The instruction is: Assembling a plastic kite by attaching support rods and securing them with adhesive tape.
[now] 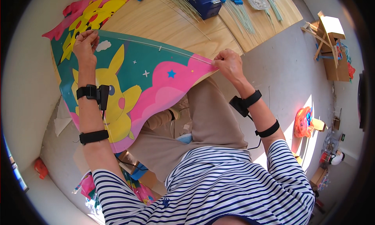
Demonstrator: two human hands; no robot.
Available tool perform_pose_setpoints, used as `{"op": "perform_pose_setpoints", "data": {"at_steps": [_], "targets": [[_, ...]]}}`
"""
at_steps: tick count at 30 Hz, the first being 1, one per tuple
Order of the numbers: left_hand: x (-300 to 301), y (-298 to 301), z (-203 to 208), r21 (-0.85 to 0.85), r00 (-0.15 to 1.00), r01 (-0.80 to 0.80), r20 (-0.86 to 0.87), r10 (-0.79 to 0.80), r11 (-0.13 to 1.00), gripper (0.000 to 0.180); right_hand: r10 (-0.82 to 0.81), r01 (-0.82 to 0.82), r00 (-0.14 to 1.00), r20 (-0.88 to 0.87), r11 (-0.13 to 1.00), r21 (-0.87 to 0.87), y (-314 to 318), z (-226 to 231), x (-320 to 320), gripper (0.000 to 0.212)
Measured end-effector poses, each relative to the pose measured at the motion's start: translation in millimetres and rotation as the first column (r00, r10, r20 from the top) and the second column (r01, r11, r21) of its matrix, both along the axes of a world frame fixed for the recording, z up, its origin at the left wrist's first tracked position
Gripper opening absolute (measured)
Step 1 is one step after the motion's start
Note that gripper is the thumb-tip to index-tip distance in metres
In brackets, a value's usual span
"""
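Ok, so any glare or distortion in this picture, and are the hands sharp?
Head view: sunlight nearly whites out part of the floor at right; also head view: dark fisheye rim, left wall looks curved; same view: left hand, right hand and printed sheet fairly sharp.

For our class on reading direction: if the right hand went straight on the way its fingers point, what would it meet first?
The right hand would probably first meet the thin white rod along the far edge of the teal-and-pink printed sheet; depth at the fingertips is unclear.

Green-and-pink sheet (134, 77) overhangs the table (156, 27), seemingly thin.
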State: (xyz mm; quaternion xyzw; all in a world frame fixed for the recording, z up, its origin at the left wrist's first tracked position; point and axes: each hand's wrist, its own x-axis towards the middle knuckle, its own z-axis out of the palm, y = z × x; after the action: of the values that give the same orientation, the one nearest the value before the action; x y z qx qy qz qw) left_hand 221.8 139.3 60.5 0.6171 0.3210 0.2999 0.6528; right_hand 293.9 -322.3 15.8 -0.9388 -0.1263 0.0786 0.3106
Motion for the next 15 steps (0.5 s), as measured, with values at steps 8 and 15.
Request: {"op": "perform_pose_setpoints", "data": {"at_steps": [8,15], "targets": [[2,1,-9,0.006,0.999,0.032,-0.041,-0.032,0.999,0.020,0.006,-0.005,1.000,0.011,0.998,-0.055,1,0,0,0.015],[13,-14,-13,0.082,1.000,-0.023,0.010,0.022,0.996,0.011,-0.011,0.016,0.996,0.088,0.999,-0.048,4,-7,-5,0.014]]}}
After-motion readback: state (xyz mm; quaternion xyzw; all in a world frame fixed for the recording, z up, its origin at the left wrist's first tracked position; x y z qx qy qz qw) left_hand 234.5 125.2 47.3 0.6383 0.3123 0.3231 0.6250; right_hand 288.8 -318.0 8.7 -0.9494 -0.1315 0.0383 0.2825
